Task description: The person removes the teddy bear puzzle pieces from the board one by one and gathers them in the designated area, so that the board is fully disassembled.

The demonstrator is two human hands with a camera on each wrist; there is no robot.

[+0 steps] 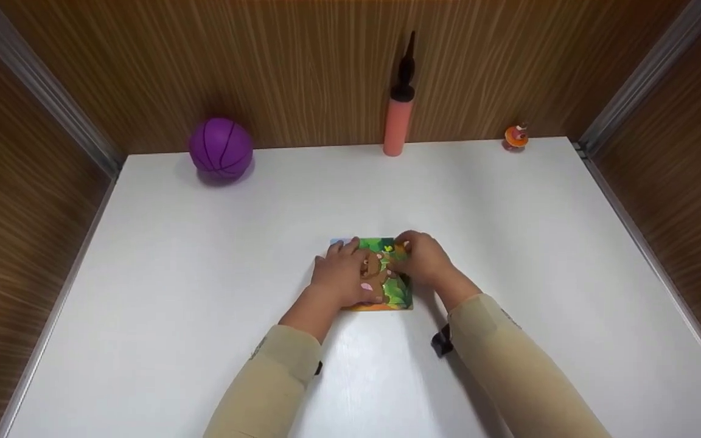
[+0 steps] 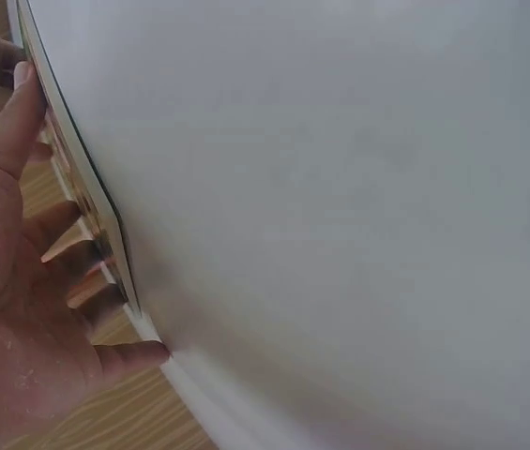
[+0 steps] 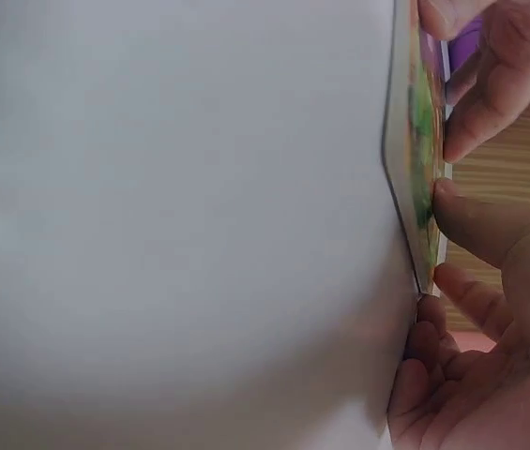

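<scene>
A small square picture board (image 1: 394,293), showing a brown cartoon animal on green, lies flat on the white table. My left hand (image 1: 341,277) rests across its left side with fingers spread; in the left wrist view the board's pale edge (image 2: 105,202) runs beside the fingertips. At the right side, my right hand (image 1: 425,260) touches the board near its far corner. The right wrist view has the right thumb (image 3: 476,220) on the printed face and the index finger close to the corner, while the other fingers bend beside the edge. Part of the picture is hidden under both hands.
Along the back of the white table (image 1: 162,292) stand a purple ball (image 1: 221,149) at left, a pink hand pump (image 1: 398,125) with a black top, and a small orange figurine (image 1: 516,137) at right. Wood-grain panels (image 1: 302,73) enclose the back and sides.
</scene>
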